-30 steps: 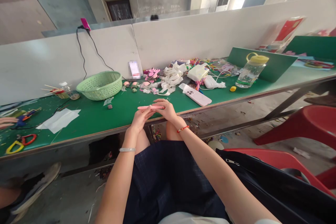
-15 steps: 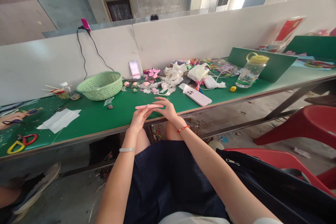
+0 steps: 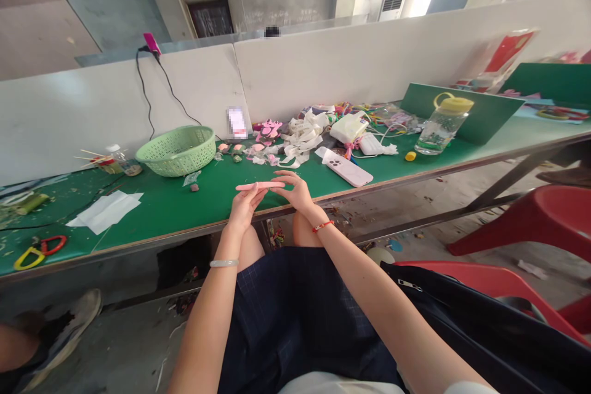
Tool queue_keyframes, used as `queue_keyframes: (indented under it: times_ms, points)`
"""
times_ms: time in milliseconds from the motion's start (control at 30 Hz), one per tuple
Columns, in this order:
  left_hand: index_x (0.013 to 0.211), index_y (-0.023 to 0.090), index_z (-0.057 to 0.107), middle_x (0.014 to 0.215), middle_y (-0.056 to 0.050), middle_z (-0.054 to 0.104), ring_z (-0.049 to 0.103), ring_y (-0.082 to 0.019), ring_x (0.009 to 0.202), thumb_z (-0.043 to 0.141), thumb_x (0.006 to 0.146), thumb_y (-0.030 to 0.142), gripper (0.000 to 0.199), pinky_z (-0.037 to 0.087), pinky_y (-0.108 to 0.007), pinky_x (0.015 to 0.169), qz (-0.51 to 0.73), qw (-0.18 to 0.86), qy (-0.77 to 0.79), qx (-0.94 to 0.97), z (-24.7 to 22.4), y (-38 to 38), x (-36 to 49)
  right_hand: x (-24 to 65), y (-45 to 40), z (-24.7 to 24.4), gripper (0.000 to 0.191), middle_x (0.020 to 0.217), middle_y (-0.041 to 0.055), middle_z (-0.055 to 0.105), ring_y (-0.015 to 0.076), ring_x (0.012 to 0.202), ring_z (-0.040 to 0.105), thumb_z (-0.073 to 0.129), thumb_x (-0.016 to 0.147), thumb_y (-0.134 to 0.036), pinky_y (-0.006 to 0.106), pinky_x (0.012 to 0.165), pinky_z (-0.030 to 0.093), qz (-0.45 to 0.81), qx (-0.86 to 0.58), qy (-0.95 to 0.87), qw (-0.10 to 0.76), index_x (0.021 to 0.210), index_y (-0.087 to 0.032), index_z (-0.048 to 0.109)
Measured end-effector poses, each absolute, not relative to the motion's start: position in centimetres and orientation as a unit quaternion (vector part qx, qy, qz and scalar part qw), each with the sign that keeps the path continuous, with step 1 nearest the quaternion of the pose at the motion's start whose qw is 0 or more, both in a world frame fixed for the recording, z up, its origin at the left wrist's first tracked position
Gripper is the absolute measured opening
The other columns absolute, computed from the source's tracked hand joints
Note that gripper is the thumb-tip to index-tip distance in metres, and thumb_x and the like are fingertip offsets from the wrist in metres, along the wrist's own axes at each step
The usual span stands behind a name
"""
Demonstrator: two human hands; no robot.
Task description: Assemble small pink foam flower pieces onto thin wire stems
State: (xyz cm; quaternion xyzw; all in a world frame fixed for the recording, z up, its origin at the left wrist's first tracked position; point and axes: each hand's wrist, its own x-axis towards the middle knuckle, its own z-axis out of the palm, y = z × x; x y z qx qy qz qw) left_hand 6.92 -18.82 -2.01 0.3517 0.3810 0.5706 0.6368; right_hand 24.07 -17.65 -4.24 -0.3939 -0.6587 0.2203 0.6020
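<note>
Between my two hands is a slim, flat pink strip (image 3: 259, 185), held roughly level above the table's front edge. My left hand (image 3: 244, 204) is closed on its left part, thumb on the near side. At its right end my right hand (image 3: 294, 191) pinches it with thumb and fingertips. What the strip is made of cannot be made out. Beyond my hands, small pink pieces (image 3: 257, 148) and crumpled white strips (image 3: 302, 135) lie on the green tabletop (image 3: 207, 203). A pale pink phone (image 3: 349, 171) rests to the right of my right hand.
A green basket (image 3: 178, 154), white paper (image 3: 107, 212) and yellow-red scissors (image 3: 40, 252) are on the left. To the right stand a water bottle (image 3: 441, 129) and a green board (image 3: 484, 111). A white partition (image 3: 346, 68) runs along the back; a red stool (image 3: 549, 215) is beside me.
The pink strip has shifted slightly left in my hands. At the far left, another person's hand that was over the table is gone from view, and a green roll-like object shows there.
</note>
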Motion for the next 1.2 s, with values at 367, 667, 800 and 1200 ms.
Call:
queue_keyframes:
  times_ms: [367,667,800,1200]
  points:
    - [0.086,0.012,0.072,0.084,-0.006,0.078,0.075,-0.017,0.084,0.076,0.079,0.019,0.010,0.047,-0.034,0.104,0.584,0.640,0.379,0.325,-1.67,-19.00,6.98,24.17,-17.62,-4.32,0.028,0.111,0.0095,0.071,0.0259,0.106,0.066,0.076,0.076,-0.050,0.039,0.090,0.051,0.238,-0.397,-0.631,0.622,0.084,-0.023,0.077]
    - [0.086,0.014,0.073,0.087,-0.007,0.077,0.074,-0.019,0.091,0.076,0.081,0.021,0.009,0.046,-0.035,0.104,0.592,0.631,0.381,0.325,-2.07,-18.81,6.75,24.30,-17.69,-4.26,0.033,0.117,0.0083,0.070,0.0237,0.100,0.066,0.079,0.072,-0.050,0.036,0.085,0.051,0.261,-0.409,-0.626,0.611,0.093,-0.025,0.078]
    - [0.086,0.014,0.073,0.089,-0.007,0.078,0.073,-0.019,0.095,0.076,0.079,0.021,0.010,0.046,-0.036,0.106,0.571,0.642,0.376,0.345,-2.13,-18.92,6.81,24.39,-17.88,-4.05,0.047,0.125,0.0076,0.067,0.0214,0.097,0.066,0.081,0.071,-0.046,0.036,0.089,0.051,0.282,-0.389,-0.651,0.588,0.114,-0.027,0.074]
    - [0.086,0.013,0.073,0.091,-0.008,0.077,0.073,-0.020,0.097,0.080,0.075,0.024,0.017,0.046,-0.036,0.107,0.549,0.659,0.365,0.361,-2.17,-19.02,6.82,24.24,-17.90,-4.22,0.030,0.117,0.0069,0.070,0.0254,0.110,0.065,0.079,0.075,-0.043,0.037,0.097,0.050,0.288,-0.366,-0.663,0.586,0.101,-0.028,0.080]
